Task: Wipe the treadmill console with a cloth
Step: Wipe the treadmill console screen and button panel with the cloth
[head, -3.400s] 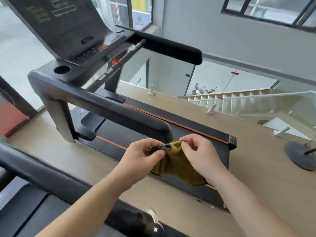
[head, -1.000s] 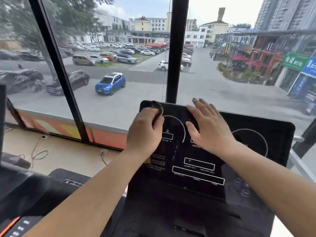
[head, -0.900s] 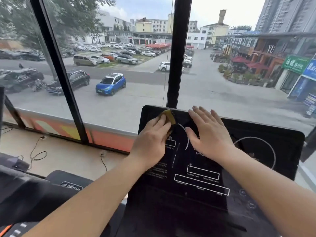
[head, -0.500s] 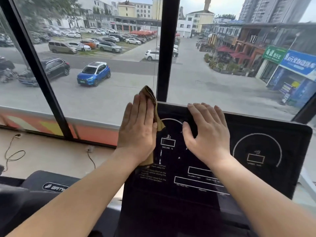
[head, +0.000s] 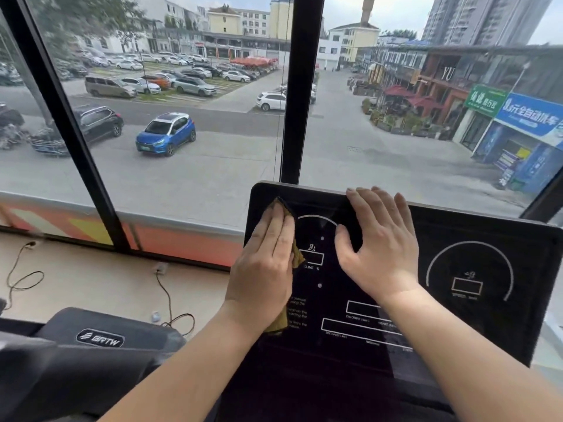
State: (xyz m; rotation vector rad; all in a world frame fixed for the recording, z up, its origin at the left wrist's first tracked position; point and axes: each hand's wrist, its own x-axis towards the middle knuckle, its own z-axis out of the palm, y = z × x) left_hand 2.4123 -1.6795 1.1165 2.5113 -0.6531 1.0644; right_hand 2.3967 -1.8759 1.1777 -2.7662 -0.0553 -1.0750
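The left hand (head: 263,263) lies flat with straight fingers on the yellow-brown cloth (head: 297,258), pressing it against the treadmill console (head: 475,226) near its upper left corner, likely so the whole palm spreads pressure for wiping. The right hand (head: 379,245) rests open on the top edge, fingers over the rim, apparently bracing the panel.

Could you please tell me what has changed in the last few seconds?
The left hand took the cloth from both hands' pinch up to the console, opened from a fist to flat, and has slid it down from the top edge. The right hand stays flat near the console's top.
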